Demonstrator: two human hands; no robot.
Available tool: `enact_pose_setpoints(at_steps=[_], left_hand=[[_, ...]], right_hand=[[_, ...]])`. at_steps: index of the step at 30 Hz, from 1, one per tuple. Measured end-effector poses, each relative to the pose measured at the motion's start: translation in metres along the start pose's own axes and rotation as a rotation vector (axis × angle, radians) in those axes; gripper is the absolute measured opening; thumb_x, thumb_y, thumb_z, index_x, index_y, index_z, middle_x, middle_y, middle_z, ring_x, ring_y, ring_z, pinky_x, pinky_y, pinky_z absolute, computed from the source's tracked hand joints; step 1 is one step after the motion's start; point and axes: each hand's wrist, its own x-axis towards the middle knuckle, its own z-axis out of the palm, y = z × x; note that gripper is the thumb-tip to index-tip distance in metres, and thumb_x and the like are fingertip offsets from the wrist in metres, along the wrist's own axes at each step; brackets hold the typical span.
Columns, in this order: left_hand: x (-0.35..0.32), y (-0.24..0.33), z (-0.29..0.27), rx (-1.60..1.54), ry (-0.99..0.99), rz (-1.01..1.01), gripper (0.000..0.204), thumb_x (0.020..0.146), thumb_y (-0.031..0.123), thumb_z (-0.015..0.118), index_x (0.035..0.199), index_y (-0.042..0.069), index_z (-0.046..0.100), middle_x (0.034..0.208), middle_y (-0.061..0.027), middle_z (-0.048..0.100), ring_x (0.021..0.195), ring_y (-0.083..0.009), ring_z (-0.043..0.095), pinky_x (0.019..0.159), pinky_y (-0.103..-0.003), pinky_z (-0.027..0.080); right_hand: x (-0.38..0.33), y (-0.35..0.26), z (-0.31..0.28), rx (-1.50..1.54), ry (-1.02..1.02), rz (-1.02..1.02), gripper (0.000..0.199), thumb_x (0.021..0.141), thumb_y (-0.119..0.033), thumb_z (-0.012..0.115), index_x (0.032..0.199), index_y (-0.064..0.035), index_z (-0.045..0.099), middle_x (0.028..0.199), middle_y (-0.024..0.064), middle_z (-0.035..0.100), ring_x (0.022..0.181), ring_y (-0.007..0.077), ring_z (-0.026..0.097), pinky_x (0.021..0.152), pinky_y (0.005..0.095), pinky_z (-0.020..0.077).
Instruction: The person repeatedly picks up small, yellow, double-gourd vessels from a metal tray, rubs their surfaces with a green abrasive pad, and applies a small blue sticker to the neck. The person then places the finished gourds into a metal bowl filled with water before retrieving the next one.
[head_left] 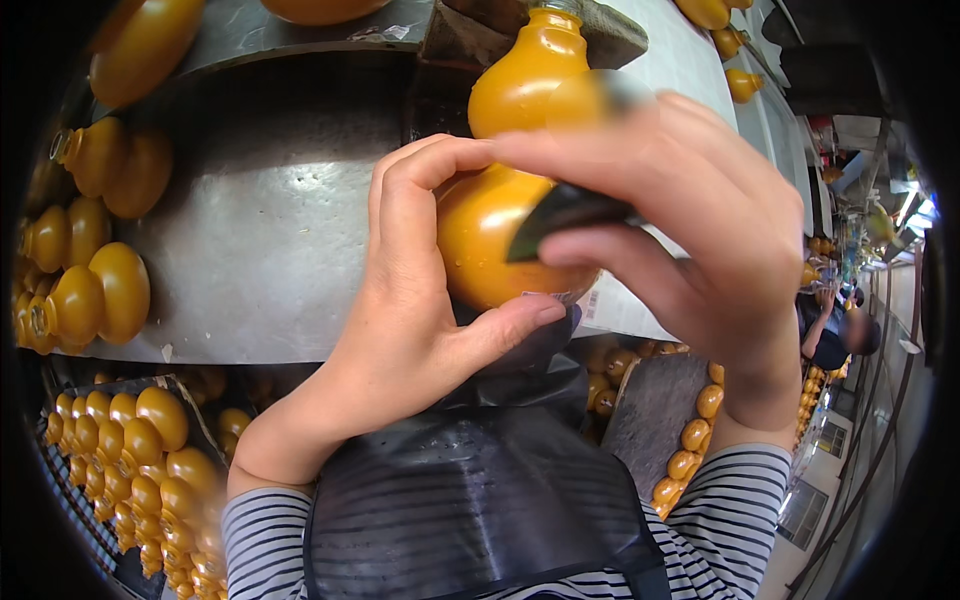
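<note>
A glossy amber gourd-shaped bottle [520, 70] lies in front of me, its narrow neck pointing away toward a dark brown block [465, 35]. My left hand [405, 250] curves around the near bulge, fingers over its left side and thumb along the near end. Over the bottle's right side is my right hand [690, 190], slightly blurred. Between its thumb and fingers it grips a thin dark piece [570, 218] with a greenish edge, which lies against the bulge. What kind of tool that piece is, I cannot make out. A small label strip [550, 296] shows beside my left thumb.
Several similar bottles [98, 295] stand at the left of the metal worktable [250, 240]. More fill a crate [135, 460] at lower left. A dark board [655, 405] with bottles along it is at lower right. Another person [835, 330] is far right.
</note>
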Motion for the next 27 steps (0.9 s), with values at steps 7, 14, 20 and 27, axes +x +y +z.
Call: enact_pose_setpoints(at_steps=[7, 14, 20, 27], left_hand=[[0.001, -0.002, -0.001, -0.017, 0.008, 0.039, 0.104, 0.070, 0.016, 0.085, 0.145, 0.001, 0.013, 0.138, -0.0143, 0.031, 0.131, -0.0231, 0.034, 0.110, -0.038, 0.030], [0.002, -0.007, -0.006, -0.320, 0.057, 0.064, 0.060, 0.094, 0.036, 0.057, 0.136, -0.002, 0.037, 0.131, -0.0161, 0.036, 0.126, -0.0250, 0.038, 0.109, -0.037, 0.030], [0.004, -0.007, -0.003, -0.203, 0.057, 0.090, 0.075, 0.094, 0.063, 0.039, 0.132, -0.001, 0.043, 0.130, -0.0162, 0.036, 0.126, -0.0254, 0.038, 0.108, -0.037, 0.029], [0.004, -0.002, 0.001, -0.131, 0.080, 0.027, 0.085, 0.088, 0.072, 0.041, 0.131, -0.001, 0.043, 0.132, -0.0168, 0.033, 0.128, -0.0258, 0.036, 0.109, -0.038, 0.028]], right_hand=[[0.007, 0.007, 0.009, 0.056, 0.049, 0.029, 0.043, 0.064, -0.001, 0.076, 0.106, -0.0017, 0.070, 0.084, 0.0103, 0.066, 0.075, 0.0217, 0.062, 0.065, 0.0295, 0.0498], [-0.049, -0.017, 0.038, -0.203, 0.340, -0.143, 0.033, 0.060, -0.008, 0.073, 0.092, -0.0131, 0.073, 0.084, -0.0005, 0.060, 0.077, 0.0137, 0.055, 0.063, 0.0264, 0.0381], [-0.097, -0.033, 0.088, -0.278, 0.388, -0.270, 0.035, 0.062, -0.015, 0.071, 0.095, -0.0268, 0.074, 0.095, -0.0074, 0.052, 0.086, 0.0109, 0.046, 0.066, 0.0273, 0.0316], [-0.096, -0.021, 0.084, -0.016, 0.496, -0.289, 0.012, 0.066, -0.010, 0.074, 0.076, -0.0132, 0.069, 0.076, -0.0034, 0.060, 0.066, 0.0100, 0.055, 0.066, 0.0272, 0.0408]])
